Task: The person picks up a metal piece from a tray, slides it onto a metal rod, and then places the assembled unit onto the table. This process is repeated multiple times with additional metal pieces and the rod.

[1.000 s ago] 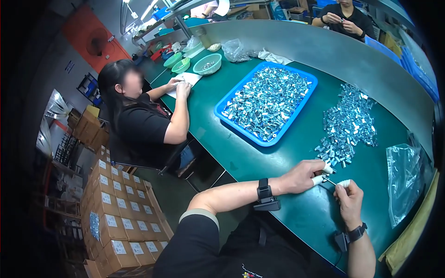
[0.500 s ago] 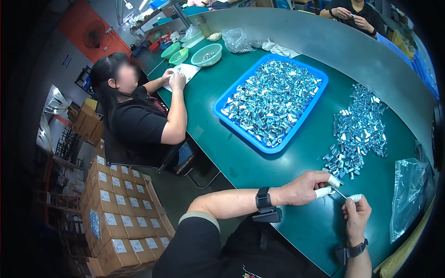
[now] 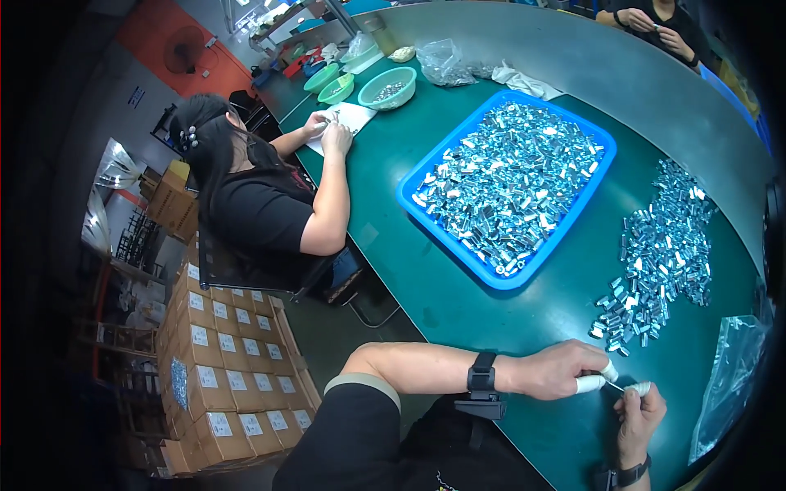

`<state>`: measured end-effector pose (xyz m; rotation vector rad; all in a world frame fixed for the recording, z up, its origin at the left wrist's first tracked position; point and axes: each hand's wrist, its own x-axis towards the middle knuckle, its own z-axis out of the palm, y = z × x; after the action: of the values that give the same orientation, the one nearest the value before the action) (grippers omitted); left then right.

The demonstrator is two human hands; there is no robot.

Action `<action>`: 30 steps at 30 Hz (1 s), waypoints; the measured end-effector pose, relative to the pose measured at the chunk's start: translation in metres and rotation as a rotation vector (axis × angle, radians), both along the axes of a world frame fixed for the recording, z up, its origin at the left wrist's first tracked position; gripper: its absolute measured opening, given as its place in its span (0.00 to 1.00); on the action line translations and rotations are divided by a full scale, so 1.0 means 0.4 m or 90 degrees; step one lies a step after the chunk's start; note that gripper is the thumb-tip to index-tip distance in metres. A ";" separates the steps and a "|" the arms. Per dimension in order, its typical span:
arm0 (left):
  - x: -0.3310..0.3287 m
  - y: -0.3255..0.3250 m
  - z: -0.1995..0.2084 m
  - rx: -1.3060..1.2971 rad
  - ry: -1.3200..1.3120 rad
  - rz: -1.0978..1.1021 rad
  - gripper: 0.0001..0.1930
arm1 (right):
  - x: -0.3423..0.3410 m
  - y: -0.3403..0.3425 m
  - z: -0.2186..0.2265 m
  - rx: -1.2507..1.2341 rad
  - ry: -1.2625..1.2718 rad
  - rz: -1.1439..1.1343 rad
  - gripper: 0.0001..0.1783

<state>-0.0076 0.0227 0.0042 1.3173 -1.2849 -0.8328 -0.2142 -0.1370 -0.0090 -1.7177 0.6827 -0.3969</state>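
Observation:
My left hand (image 3: 561,372), with white coverings on its thumb and fingertip, is closed in a pinch over the green table; what lies between the fingertips is too small and hidden to make out. Facing it, my right hand (image 3: 642,416) grips a thin metal rod (image 3: 616,386), whose tip reaches the left fingertips. A white covering wraps a right fingertip too. Just beyond both hands spreads a loose pile of small shiny metal pieces (image 3: 665,254). A blue tray (image 3: 512,281) heaped with similar pieces stands farther left.
A clear plastic bag (image 3: 725,385) lies right of my hands. Along the far edge runs a grey metal barrier (image 3: 524,41). At left a seated co-worker (image 3: 262,196) handles something small near green bowls (image 3: 391,88). Stacked cartons (image 3: 237,368) stand on the floor; another person's hands (image 3: 655,29) show beyond the barrier.
The view has shifted, so the table and tray sit lower and farther right. My hands stay together, fingertips slightly closer, with less of the rod showing. The co-worker's head has turned away.

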 end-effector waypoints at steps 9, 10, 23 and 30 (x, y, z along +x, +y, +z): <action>-0.020 -0.001 -0.005 -0.035 0.011 -0.052 0.08 | 0.000 0.005 -0.003 -0.135 -0.021 0.136 0.24; -0.019 -0.002 -0.001 -0.021 0.024 -0.053 0.07 | 0.004 0.006 -0.005 -0.130 -0.026 0.127 0.24; -0.010 -0.003 0.013 0.036 0.077 -0.034 0.08 | 0.031 0.026 0.012 -0.154 -0.086 0.036 0.17; -0.020 -0.004 -0.002 0.000 0.054 -0.020 0.08 | 0.021 0.014 0.017 -0.137 -0.030 0.107 0.18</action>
<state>-0.0154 0.0211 0.0035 1.2512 -1.2414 -0.9005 -0.2058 -0.1314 -0.0021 -1.9469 0.4708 -0.4025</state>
